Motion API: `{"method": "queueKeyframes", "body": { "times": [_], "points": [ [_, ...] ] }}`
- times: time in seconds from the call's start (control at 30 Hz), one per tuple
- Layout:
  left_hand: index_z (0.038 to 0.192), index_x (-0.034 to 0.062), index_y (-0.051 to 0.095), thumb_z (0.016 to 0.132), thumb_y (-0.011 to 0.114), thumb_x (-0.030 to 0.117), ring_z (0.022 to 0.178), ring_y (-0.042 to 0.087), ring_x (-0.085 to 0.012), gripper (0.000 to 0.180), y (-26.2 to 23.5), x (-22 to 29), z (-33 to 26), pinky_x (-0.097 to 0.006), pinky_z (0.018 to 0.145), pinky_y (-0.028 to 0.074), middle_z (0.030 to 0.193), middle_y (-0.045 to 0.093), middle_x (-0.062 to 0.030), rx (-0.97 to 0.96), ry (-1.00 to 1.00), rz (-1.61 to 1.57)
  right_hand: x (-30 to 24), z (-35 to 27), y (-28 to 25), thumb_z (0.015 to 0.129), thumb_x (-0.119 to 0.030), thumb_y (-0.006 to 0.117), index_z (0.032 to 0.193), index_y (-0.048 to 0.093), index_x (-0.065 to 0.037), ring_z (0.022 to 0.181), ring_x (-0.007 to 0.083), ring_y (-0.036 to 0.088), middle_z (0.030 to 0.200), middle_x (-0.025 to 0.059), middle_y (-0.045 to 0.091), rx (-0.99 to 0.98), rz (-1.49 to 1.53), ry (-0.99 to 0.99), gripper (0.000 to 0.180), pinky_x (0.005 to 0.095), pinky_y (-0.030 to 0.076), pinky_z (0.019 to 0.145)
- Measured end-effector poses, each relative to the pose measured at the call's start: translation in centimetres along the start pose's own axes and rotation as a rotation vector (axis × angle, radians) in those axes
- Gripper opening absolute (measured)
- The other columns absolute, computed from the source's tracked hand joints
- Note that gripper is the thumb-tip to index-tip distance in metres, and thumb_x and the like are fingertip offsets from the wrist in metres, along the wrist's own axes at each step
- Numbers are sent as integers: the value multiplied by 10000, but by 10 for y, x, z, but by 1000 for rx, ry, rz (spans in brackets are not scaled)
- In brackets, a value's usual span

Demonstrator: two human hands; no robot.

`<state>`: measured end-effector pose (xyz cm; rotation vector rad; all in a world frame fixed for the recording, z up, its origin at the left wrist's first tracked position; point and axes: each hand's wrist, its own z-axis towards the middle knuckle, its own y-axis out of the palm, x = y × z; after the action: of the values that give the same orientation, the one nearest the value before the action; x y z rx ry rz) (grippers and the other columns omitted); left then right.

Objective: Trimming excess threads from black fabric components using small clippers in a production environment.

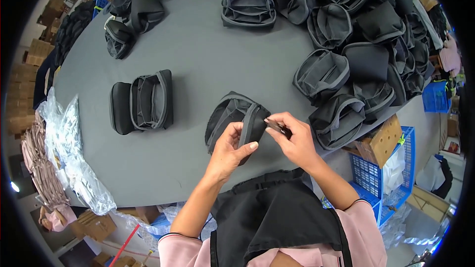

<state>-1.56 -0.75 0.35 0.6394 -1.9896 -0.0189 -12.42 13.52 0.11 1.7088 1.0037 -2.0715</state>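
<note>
The left hand [228, 152] grips a black pouch [256, 126] at the bench's [148, 168] near side; the right hand [297, 142] pinches a small dark tool [280, 128] against it. One open pouch [143, 101] lies left, four more [147, 14] farther up. Blue crate [367, 175]: white plastic [393, 168] inside.

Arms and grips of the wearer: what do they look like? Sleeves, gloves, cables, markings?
Left grip and right grip are ordinary bare hands: no gloves. Forearms are bare, with no watch, bracelet, cables or markings visible. Left sleeve and right sleeve are short, pale pink, with a dark trim line at the cuff.
</note>
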Motion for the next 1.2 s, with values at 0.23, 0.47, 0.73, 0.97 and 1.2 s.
{"method": "queueKeyframes", "body": {
  "times": [0.23,0.47,0.73,0.97,1.2],
  "points": [
    [1280,33,398,789,638,15,1155,429,-176,546,-2,1,7,-322,1006,329,1220,466,-66,-68,26,-104,23,11,16,872,-102,567,1176,550,-64,556,70,452,690,4,535,-108,327,342,306,224,384,534],
    [1312,14,367,841,557,-11,1065,502,-188,509,-12,-7,59,-350,971,394,1205,495,-96,-14,72,-757,26,1,30,900,-166,559,967,544,-30,516,52,484,706,4,519,11,484,409,152,193,380,478],
    [1168,2,493,863,609,101,999,531,-151,341,-28,-16,44,-285,900,433,1070,560,-82,49,-68,19,18,3,34,693,-120,738,737,446,-20,601,131,466,717,48,476,109,-54,90,312,287,408,530],
    [1038,-64,530,840,650,308,722,628,-160,438,-23,0,34,-287,657,511,868,623,-135,-83,-119,499,24,32,31,737,-91,691,779,528,-38,556,63,462,637,-3,512,12,410,521,176,243,388,480],
    [929,-23,482,811,690,215,703,625,-191,337,-22,-29,32,-285,623,559,826,563,-103,40,-237,92,44,32,41,752,-159,703,798,596,-33,539,50,435,631,-25,504,-232,498,587,171,220,329,438]
  ]
}}
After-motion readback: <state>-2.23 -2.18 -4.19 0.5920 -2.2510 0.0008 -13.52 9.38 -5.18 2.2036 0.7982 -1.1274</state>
